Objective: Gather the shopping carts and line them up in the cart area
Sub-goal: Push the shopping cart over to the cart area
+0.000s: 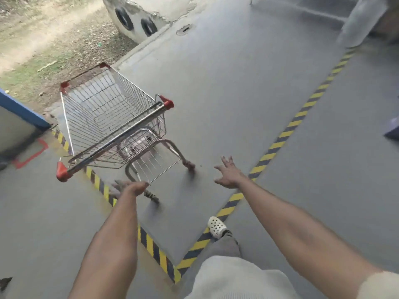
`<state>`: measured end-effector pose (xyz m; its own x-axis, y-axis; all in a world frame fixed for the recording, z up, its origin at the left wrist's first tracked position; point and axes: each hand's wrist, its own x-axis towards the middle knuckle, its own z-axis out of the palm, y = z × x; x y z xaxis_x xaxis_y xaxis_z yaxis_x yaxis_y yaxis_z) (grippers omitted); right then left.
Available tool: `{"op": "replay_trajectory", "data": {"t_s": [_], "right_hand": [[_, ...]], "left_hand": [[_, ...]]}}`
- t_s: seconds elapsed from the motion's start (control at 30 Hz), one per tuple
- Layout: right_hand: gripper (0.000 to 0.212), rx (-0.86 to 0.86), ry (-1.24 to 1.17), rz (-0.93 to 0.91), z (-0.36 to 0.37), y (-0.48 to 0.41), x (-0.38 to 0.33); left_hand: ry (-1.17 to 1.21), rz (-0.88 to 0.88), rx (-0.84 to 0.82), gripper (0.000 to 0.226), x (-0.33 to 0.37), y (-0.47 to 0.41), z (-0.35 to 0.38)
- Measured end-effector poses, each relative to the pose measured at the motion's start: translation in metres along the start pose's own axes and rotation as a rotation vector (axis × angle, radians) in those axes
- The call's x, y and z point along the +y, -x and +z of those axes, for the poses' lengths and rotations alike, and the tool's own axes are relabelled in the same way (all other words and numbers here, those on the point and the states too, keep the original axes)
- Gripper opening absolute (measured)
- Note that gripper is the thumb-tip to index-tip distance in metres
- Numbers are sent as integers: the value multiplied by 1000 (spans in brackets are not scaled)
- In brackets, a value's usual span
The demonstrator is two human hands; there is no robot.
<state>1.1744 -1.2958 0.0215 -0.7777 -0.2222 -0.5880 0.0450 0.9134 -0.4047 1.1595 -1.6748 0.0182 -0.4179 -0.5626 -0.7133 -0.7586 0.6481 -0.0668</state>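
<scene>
Head view: the shopping cart (112,124) stands on the floor (216,93) inside the striped tape (280,143), just beyond the left hand (128,188) and ahead-left of the right hand (228,174). Both hands' fingers (225,162) are spread, gripping nothing. Best to take the handle (116,136) near both red ends and steer it straight.

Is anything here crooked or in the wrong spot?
Yes. The shopping cart sits over the left striped line instead of neatly inside it, and neither the left hand nor the right hand holds it.
</scene>
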Motion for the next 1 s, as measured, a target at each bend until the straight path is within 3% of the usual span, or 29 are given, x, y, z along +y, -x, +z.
{"op": "replay_trajectory", "data": {"t_s": [0.07, 0.1, 0.17, 0.37, 0.53, 0.67, 0.77, 1.0], "right_hand": [[71, 34, -87, 129, 27, 48, 53], [71, 61, -147, 197, 39, 77, 78], [71, 143, -262, 327, 66, 145, 122], [71, 431, -635, 718, 186, 345, 198], [68, 590, -845, 877, 286, 464, 200], [67, 733, -989, 1025, 348, 529, 202], [66, 806, -1099, 1150, 376, 569, 201], [66, 972, -1279, 1332, 408, 629, 227]], "left_hand": [[-210, 205, 62, 98, 33, 85, 56], [-313, 321, -19, 94, 50, 118, 88], [-436, 541, -11, 91, 70, 170, 157], [-776, 1101, -184, 89, 51, 347, 344], [-970, 1279, -271, 91, 0, 444, 432], [-1180, 1529, -292, 92, -19, 514, 482], [-1261, 1657, -317, 89, -25, 561, 521], [-1395, 1850, -564, 79, -31, 642, 617]]}}
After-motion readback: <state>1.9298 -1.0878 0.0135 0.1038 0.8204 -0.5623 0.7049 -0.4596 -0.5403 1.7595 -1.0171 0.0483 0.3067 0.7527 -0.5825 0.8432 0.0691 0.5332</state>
